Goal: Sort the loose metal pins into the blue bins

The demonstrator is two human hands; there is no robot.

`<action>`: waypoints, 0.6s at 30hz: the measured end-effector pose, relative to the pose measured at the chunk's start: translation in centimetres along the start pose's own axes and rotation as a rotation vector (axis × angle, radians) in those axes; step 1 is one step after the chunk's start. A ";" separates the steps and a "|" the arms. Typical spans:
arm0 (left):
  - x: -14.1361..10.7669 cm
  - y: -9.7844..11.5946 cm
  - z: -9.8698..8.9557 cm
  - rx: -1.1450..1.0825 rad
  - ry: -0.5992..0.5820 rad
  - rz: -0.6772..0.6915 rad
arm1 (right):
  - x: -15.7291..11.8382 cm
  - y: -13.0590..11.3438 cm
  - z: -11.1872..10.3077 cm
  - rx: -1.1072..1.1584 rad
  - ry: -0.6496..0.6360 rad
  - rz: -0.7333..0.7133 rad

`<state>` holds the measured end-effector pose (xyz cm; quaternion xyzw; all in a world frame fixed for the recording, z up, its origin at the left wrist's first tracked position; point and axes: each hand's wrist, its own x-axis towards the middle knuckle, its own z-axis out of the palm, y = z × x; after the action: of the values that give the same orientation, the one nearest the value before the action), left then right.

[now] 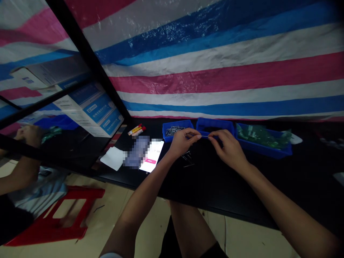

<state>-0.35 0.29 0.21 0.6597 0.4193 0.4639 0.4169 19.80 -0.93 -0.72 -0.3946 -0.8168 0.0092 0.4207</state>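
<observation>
Head view: a thin metal rod [204,136] held up in a pinch.
The left hand [182,143] and right hand [228,148] each press finger and thumb on it, just before a blue tray [215,125] on a black table [215,190]. Soft, steady pinches suit it.

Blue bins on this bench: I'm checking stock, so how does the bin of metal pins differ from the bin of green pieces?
The pin bin looks smaller than the green-piece bin. The pin bin holds a small heap of thin metal pins, while the green-piece bin is filled along most of its length with green pieces. Both are open blue bins on the black tabletop.
</observation>
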 end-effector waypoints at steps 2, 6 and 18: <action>0.0 -0.1 0.0 0.034 0.012 0.024 | 0.0 0.1 0.0 0.001 -0.017 -0.009; 0.0 -0.1 0.2 0.092 0.076 0.083 | 0.0 0.8 -0.1 -0.106 0.022 0.037; -0.3 -0.3 0.5 0.198 0.021 0.097 | 0.0 2.2 -0.3 -0.304 0.053 0.240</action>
<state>0.02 0.06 -0.28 0.7125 0.4347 0.4467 0.3223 21.41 0.48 -1.24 -0.5482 -0.7446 -0.0743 0.3734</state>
